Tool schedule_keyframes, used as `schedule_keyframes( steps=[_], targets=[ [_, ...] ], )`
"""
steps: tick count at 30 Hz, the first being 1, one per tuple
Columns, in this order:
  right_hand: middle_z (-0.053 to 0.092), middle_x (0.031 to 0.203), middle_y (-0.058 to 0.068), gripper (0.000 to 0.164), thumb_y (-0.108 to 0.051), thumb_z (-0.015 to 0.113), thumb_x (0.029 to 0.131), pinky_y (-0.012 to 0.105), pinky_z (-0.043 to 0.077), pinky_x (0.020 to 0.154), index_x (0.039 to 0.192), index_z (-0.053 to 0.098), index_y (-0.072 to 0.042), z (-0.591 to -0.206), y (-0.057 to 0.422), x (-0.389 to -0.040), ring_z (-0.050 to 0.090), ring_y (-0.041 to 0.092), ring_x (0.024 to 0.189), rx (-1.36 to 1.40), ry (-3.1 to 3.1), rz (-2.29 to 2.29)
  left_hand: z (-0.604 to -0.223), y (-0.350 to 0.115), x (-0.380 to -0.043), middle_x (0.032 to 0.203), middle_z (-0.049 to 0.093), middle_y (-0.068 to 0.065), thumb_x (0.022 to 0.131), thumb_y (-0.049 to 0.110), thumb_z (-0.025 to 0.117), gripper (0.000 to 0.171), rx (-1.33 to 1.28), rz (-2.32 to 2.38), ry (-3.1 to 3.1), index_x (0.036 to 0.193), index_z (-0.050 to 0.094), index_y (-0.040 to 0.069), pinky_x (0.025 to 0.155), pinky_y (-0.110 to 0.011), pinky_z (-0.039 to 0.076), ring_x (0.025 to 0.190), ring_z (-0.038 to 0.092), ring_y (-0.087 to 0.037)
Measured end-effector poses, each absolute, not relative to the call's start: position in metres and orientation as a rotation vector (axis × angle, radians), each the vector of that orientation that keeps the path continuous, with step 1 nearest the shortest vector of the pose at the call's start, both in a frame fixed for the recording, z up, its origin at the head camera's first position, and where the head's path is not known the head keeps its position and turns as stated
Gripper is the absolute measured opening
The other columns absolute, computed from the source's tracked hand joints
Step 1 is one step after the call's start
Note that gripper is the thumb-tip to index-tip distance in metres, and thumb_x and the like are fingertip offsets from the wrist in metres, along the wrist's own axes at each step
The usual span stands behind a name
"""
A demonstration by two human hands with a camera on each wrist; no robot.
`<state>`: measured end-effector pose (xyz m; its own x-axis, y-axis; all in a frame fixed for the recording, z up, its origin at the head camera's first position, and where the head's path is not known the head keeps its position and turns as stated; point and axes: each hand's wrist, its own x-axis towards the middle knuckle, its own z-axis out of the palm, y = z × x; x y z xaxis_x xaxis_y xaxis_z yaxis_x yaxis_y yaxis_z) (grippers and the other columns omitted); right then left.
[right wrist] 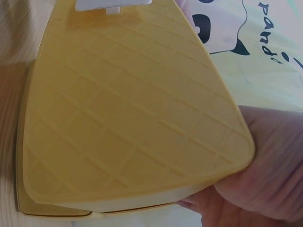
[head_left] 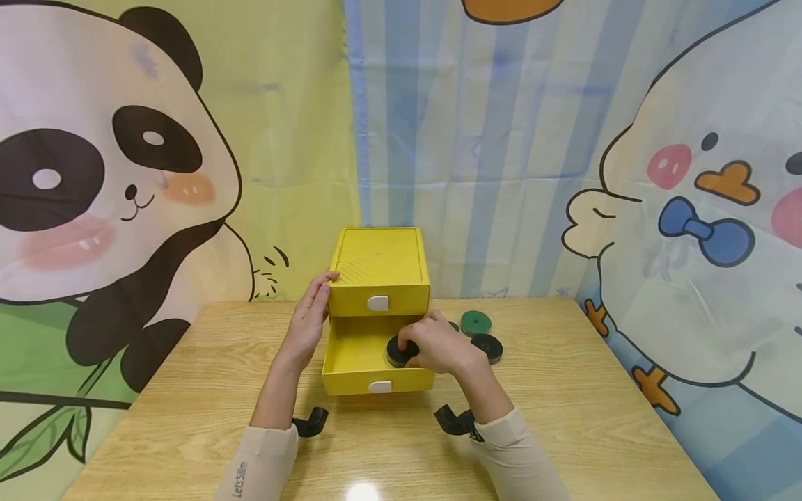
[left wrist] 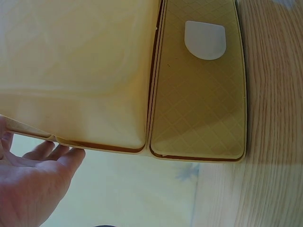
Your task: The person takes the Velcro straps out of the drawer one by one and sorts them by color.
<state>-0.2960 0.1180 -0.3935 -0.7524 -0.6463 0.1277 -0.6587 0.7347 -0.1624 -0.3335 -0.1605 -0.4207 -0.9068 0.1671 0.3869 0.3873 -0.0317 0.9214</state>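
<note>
In the head view, we see one boxy yellow cabinet (head_left: 379, 254) on a wood-grained desk (head_left: 595, 390). Two flat drawer fronts face us, each with one white rounded tab (head_left: 379, 303); the upper drawer (head_left: 351, 301) is in, and beneath it is a pulled-out drawer (head_left: 351, 341). Inside, toward its right side, sits a round, thick black disc (head_left: 393, 353), and the right hand (head_left: 441, 341) has its grip clamped on it. The left hand (head_left: 307, 323) rests along the cabinet's left wall, its grip apart. To the cabinet's right we count one green disc (head_left: 476, 322), a second black disc (head_left: 487, 346) just beside it, and a sliver of another green piece (head_left: 454, 325)

In the left wrist view, we find a third drawer front (left wrist: 199, 104), diamond-embossed, with one white tab, next to the desk; the left fingertips touch the cabinet's edge

In the right wrist view, the pulled-out drawer's diamond-latticed front hides the held disc from us
</note>
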Motion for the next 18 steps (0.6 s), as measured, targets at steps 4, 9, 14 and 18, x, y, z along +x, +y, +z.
schedule_keyframes(
  steps=[4,9,14,18],
  targets=[
    [0.075,0.096,-0.009,0.020,-0.021,0.091,0.082,0.041,0.038,0.102,0.094,0.075,-0.021,-0.394,0.119,-0.297,0.062,0.010,0.090,1.082,-2.857,0.300,-0.421,-0.160,-0.334,0.171,0.022,0.001,0.114,0.044,0.035,0.048,-0.605,-2.066,-2.065,0.152,0.043,0.017,0.127,-0.063,0.014,0.160,0.017,-0.022],
    [0.074,0.098,-0.010,0.019,-0.027,0.090,0.084,0.041,0.037,0.097,0.096,0.076,-0.022,-0.396,0.124,-0.300,0.063,0.010,0.092,1.157,-2.800,0.406,-0.422,-0.160,-0.335,0.172,0.020,0.000,0.113,0.045,0.035,0.047,-0.608,-2.059,-2.072,0.152,0.044,0.018,0.126,-0.064,0.014,0.160,0.016,-0.024],
    [0.074,0.117,-0.002,0.021,-0.028,0.087,0.087,0.039,0.049,0.097,0.103,0.077,-0.018,-0.392,0.136,-0.304,0.066,0.017,0.107,1.254,-2.756,0.766,-0.422,-0.160,-0.335,0.169,0.026,-0.001,0.113,0.046,0.036,0.048,-0.607,-2.051,-2.068,0.151,0.044,0.019,0.126,-0.064,0.016,0.158,0.021,-0.025],
    [0.068,0.135,0.007,0.022,-0.029,0.086,0.087,0.046,0.055,0.100,0.104,0.077,-0.019,-0.388,0.148,-0.306,0.062,0.026,0.125,1.199,-2.721,1.078,-0.422,-0.160,-0.335,0.169,0.027,0.000,0.113,0.045,0.035,0.048,-0.609,-2.054,-2.063,0.152,0.043,0.017,0.126,-0.064,0.015,0.158,0.021,-0.024]
  ],
)
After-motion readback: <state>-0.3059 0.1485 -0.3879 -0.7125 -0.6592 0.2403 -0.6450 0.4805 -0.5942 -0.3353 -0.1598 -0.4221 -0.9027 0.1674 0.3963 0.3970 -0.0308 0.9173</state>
